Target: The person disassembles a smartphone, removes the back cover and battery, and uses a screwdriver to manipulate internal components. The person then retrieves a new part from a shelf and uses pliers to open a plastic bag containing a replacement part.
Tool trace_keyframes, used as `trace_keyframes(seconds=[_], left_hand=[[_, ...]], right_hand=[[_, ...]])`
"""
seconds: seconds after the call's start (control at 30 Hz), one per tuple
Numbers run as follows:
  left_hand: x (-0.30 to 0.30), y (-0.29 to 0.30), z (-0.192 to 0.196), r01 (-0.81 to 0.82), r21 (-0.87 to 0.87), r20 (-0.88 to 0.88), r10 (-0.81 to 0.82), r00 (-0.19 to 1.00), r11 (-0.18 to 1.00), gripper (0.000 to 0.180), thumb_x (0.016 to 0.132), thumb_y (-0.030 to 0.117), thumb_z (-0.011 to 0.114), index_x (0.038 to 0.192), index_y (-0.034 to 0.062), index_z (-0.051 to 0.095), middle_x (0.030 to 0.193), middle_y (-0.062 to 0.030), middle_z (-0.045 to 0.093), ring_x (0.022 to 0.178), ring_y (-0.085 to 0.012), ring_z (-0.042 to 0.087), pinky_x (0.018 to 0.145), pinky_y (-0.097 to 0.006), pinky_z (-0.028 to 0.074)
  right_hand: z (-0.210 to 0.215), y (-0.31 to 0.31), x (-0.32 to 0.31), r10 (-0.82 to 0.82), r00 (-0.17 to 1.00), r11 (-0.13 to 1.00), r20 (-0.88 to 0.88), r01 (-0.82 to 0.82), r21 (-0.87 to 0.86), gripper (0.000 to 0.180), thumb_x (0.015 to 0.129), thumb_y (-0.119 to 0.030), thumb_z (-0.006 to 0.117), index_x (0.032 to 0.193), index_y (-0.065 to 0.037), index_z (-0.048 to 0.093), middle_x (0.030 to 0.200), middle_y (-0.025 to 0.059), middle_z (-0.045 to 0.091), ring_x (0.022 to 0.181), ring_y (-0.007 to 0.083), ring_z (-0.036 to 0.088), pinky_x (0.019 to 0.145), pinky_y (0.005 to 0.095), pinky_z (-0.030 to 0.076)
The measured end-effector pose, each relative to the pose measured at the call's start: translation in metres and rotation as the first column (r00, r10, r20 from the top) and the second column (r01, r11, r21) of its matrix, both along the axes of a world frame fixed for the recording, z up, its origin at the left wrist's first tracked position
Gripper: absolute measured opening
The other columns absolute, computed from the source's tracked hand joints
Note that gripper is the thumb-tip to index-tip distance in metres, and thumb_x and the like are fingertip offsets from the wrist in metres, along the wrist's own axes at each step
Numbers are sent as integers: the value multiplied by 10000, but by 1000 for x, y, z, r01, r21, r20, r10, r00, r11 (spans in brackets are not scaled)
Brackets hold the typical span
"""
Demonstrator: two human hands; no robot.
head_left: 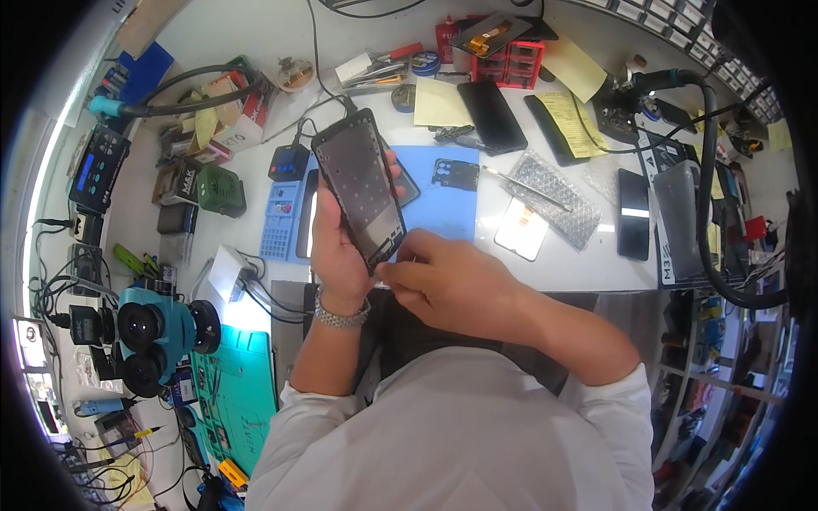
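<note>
My left hand [332,247] is wrapped round a black smartphone [362,183], tilted above the bench. Its front is a dark grey panel with rows of pale spots and small parts along the lower end. A black cable [348,104] runs up from the phone's top edge. My right hand [443,272] is at the phone's lower end, its fingers curled and thumb and forefinger pinched by the bottom corner. Whatever that pinch may hold is hidden. Below the phone lies a blue mat [456,217] with a dark phone back plate [457,174] on it.
To the right lie bubble wrap [554,204], a metal pry tool [520,186], a white-faced screen [522,228] and several phones [633,213]. A microscope [153,332] stands at left beside a green mat [239,392]. Red drawers [518,66] are at the back.
</note>
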State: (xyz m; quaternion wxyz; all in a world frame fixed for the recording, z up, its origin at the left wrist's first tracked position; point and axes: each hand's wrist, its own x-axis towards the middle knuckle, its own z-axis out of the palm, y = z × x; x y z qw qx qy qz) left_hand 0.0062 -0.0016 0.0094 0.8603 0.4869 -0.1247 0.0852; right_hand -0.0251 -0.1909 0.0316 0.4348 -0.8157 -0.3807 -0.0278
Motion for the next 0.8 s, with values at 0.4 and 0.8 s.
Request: trace_keyframes(seconds=[0.4,0.8], left_hand=[[-12,3,-6,34,-85,10,-33,999,996,767,1172,568,306,1624,-47,389,1538,-286,577,1359,-345,647,1132,-502,543],[-25,4,-5,-37,-41,-244,26,970,998,502,1162,326,486,1543,0,488,1397,-281,676,1227,-364,727,1020,-537,636]], right_hand=[[-17,-11,21,-137,989,979,49,143,-146,165,951,-126,685,1058,-9,729,1035,199,663,824,423,749,722,509,626],[12,-36,38,-383,880,924,280,363,123,299,904,-19,793,1176,-143,800,988,85,692,786,290,744,634,395,589]])
